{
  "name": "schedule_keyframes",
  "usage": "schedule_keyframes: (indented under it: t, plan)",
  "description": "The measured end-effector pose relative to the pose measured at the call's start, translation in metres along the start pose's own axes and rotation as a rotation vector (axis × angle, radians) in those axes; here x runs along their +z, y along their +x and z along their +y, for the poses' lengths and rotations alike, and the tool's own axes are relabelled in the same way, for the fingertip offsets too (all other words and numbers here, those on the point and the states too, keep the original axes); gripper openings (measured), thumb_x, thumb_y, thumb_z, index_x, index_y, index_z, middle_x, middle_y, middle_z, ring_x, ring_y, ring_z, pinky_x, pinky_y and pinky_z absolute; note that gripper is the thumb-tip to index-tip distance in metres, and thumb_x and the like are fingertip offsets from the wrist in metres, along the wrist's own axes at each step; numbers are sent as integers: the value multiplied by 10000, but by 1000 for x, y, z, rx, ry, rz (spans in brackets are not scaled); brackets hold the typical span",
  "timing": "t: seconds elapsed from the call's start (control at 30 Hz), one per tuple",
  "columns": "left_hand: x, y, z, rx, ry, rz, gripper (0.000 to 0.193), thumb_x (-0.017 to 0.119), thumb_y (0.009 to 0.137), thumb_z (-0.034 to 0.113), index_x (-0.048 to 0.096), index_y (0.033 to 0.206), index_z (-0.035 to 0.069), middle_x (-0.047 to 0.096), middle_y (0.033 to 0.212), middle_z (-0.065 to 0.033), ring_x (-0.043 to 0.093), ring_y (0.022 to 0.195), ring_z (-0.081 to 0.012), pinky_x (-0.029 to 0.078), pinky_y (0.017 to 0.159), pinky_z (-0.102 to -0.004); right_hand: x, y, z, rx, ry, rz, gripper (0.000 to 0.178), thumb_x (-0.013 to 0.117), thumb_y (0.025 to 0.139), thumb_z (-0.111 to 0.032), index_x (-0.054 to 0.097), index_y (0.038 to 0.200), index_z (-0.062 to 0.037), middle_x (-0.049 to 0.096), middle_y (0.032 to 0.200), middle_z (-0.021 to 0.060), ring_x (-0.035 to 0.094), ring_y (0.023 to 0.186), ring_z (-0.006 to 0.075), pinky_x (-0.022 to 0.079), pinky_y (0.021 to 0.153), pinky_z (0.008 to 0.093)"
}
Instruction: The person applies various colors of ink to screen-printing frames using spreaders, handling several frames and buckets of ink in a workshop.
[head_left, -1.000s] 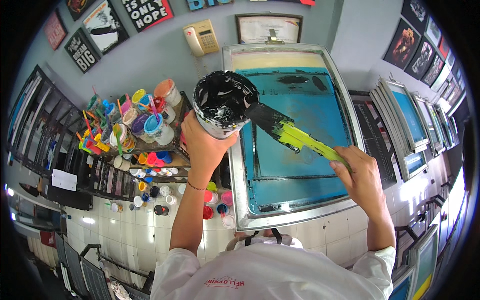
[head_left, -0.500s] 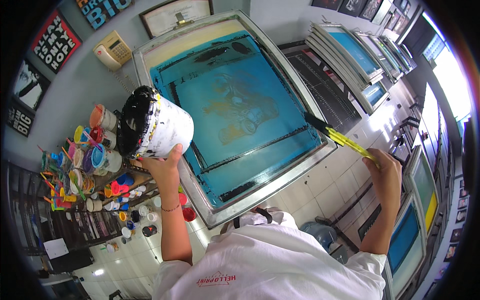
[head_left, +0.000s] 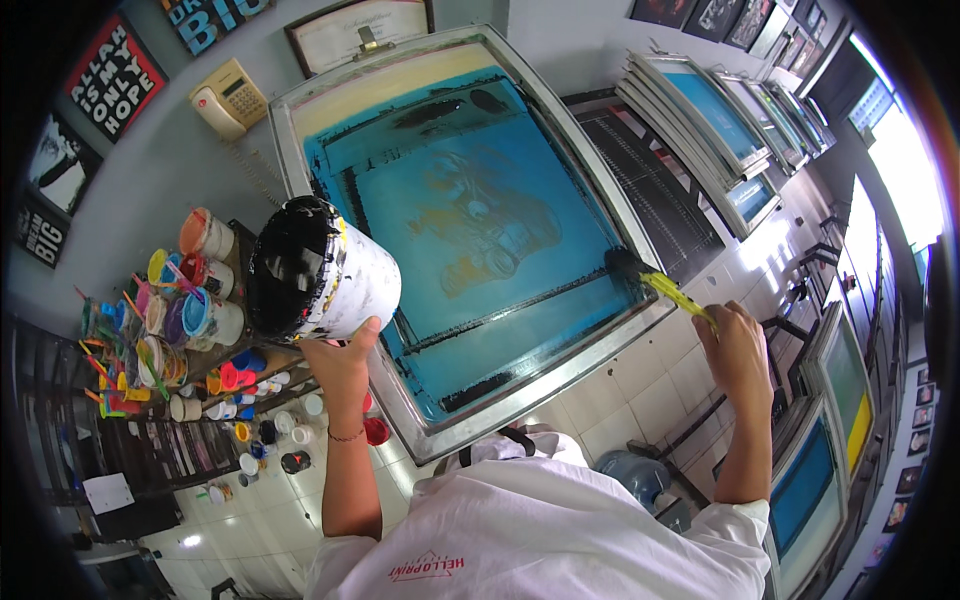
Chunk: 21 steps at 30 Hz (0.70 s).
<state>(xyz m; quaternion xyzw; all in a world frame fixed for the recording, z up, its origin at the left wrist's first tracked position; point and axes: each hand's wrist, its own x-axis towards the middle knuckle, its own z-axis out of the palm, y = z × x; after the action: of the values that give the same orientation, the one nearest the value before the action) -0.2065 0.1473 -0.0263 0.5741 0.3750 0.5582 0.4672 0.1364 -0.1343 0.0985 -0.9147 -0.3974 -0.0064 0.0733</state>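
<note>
My left hand [head_left: 345, 365] is closed around the lower side of a white bucket [head_left: 362, 285], thumb against its wall. The bucket tilts with its black-coated mouth toward the left, and thick black ink shows inside. My right hand [head_left: 738, 345] grips the yellow handle of an ink spatula [head_left: 678, 295], whose black-smeared blade is over the right side of a screen-printing screen. That screen has teal mesh [head_left: 420, 290] with a faint image, black ink streaks along its borders and a metal frame [head_left: 548, 378]. Whether the blade touches the mesh I cannot tell.
Colourful ink tubs [head_left: 212, 318] crowd a shelf at the left, with more pots on the floor below. Framed screens [head_left: 700, 110] are stacked at the far right, and others [head_left: 808, 490] lean at the near right. A telephone [head_left: 230, 98] hangs on the wall.
My right hand and the spatula have moved left, bringing the blade further over the screen. The bucket in my left hand has shifted slightly right and nearer to me.
</note>
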Motion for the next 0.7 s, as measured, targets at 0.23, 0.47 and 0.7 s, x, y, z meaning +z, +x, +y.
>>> schedule_keyframes:
  t: [0.23,0.47,0.7]
  plan:
    - [-13,-11,-1,-4,57,81,763,907,738,95,497,1355,-83,597,1348,-200,626,1220,-277,479,1090,-411,4,107,-35,-218,-59,77,260,687,946,-231,761,921,17,686,808,239,677,801,408,530,774,509]
    - [-37,-30,12,-34,153,193,703,877,739,16,517,1331,-102,632,1301,-195,653,1173,-266,500,1063,-397,-3,235,-123,-267,-206,70,238,668,893,-192,748,962,21,744,949,256,736,926,424,595,821,507]
    - [-44,-33,27,-112,108,129,823,879,749,59,407,1414,-53,552,1384,-186,577,1264,-280,445,1109,-408,28,296,-164,-252,-31,268,223,621,902,-165,751,947,10,738,978,268,732,948,438,596,824,529]
